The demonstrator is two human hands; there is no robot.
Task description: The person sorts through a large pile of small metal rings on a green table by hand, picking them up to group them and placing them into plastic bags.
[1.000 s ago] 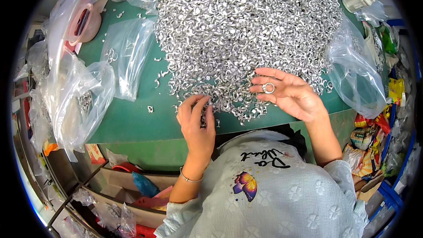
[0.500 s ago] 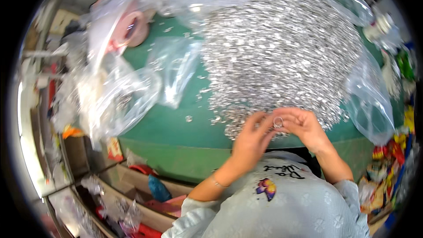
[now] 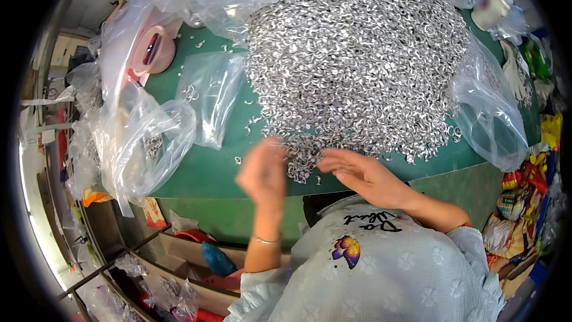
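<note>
A broad heap of small, curved silvery metal pieces (image 3: 357,59) covers much of the green table. At its near edge, a smaller cluster of the same pieces (image 3: 304,155) lies between my two hands. My right hand (image 3: 369,179) reaches in from the right with its fingers stretched toward that cluster, fingertips close to it, and nothing shows in it. Just left of the cluster is my left hand (image 3: 262,170), smeared by motion. Its fingers are too blurred to make out, and so is anything in them.
A flat clear bag (image 3: 214,101) with a few pieces lies left of the heap, beside a bulky clear bag (image 3: 149,149). A pink cup (image 3: 156,50) stands behind them. Another clear bag (image 3: 491,107) lies at right, near a white bottle (image 3: 491,11). Open drawers (image 3: 179,256) sit below left.
My hands were together at the heap's near edge, with a ring-shaped piece showing between them. Now they are apart, the left hand moved left. The whole view has shifted slightly.
</note>
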